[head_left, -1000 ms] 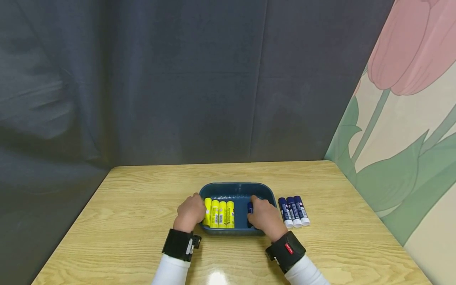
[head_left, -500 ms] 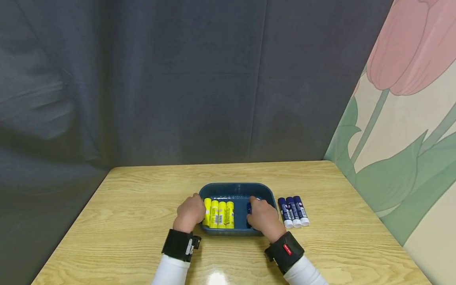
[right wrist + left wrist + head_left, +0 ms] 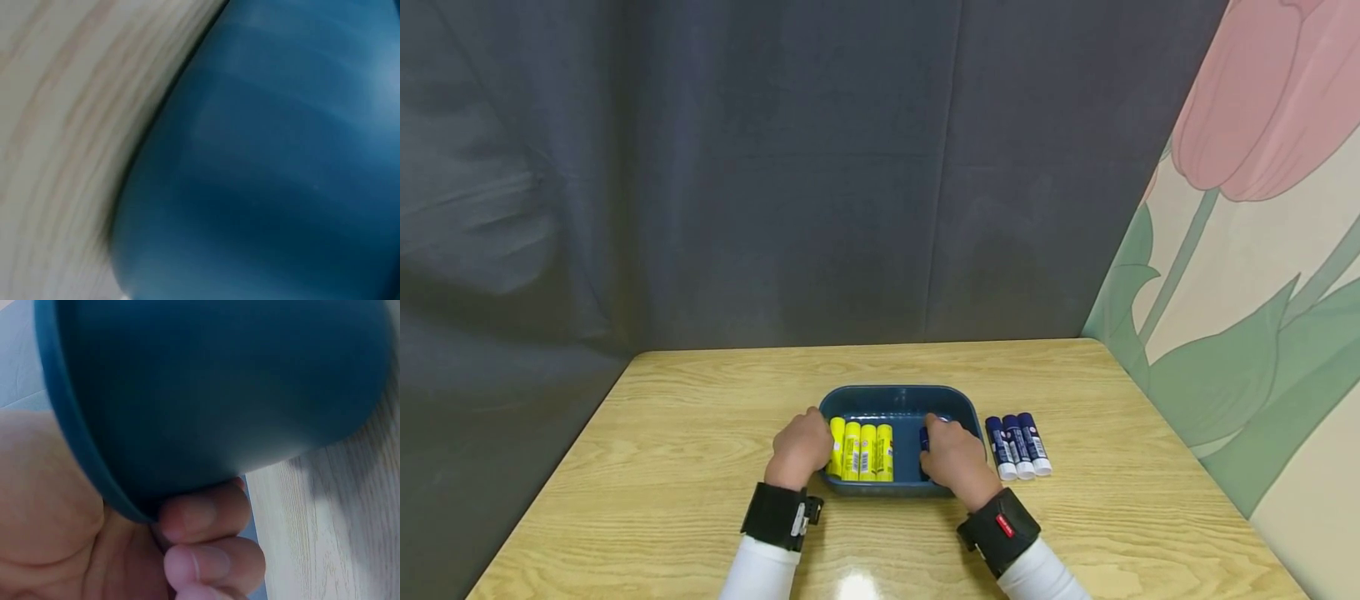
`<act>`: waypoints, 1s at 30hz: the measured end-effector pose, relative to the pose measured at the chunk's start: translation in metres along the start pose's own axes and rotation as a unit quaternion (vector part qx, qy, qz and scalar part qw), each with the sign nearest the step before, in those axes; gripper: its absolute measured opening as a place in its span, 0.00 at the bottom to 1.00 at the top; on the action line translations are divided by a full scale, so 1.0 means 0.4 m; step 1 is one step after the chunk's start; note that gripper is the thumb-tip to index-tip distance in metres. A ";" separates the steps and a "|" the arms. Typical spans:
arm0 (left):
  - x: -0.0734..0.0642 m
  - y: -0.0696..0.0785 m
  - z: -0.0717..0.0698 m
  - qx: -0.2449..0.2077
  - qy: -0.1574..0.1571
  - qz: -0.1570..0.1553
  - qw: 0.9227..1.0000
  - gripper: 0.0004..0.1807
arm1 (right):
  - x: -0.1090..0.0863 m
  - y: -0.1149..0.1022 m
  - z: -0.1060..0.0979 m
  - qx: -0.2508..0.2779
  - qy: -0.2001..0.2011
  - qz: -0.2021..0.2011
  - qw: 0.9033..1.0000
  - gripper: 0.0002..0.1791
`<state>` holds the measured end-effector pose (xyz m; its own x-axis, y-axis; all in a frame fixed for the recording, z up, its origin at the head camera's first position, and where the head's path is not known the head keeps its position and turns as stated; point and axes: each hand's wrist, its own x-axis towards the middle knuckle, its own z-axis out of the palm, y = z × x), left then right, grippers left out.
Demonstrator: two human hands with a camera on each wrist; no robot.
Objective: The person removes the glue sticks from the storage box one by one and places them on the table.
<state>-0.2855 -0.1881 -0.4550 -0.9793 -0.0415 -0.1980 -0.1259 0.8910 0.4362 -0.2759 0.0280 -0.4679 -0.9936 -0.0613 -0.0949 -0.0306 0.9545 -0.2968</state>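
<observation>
A dark blue tray stands on the table. My left hand grips its left rim; in the left wrist view the fingers curl under the rim against the outer wall. Several yellow glue sticks lie side by side in the tray's left part, the leftmost one close to this hand. Inside the right part, my right hand pinches a dark blue glue stick, mostly hidden by the hand. Only the tray's outer wall and the table show in the right wrist view.
Three dark blue glue sticks with white ends lie together on the wooden table, just right of the tray. A dark curtain hangs behind the table. On the right is a wall with painted tulips.
</observation>
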 end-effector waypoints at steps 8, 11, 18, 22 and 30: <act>0.004 -0.001 0.003 0.001 -0.001 0.001 1.000 0.17 | -0.002 0.000 0.000 -0.005 0.002 -0.005 1.000 0.29; 0.005 0.000 0.003 0.001 -0.001 -0.001 1.000 0.17 | -0.001 0.000 0.000 -0.006 0.000 -0.003 1.000 0.29; 0.005 0.002 0.000 0.001 -0.001 -0.001 1.000 0.17 | -0.001 0.001 0.000 -0.010 0.005 -0.004 1.000 0.28; 0.004 0.001 0.001 0.000 -0.001 -0.001 1.000 0.17 | -0.002 0.001 0.000 -0.012 0.006 -0.003 1.000 0.28; 0.004 -0.001 0.002 -0.001 -0.002 0.002 1.000 0.17 | -0.003 0.001 0.001 -0.009 0.002 -0.001 1.000 0.29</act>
<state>-0.2868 -0.1881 -0.4560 -0.9790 -0.0366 -0.2004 -0.1229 0.8906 0.4379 -0.2745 0.0282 -0.4684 -0.9941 -0.0612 -0.0897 -0.0338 0.9596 -0.2793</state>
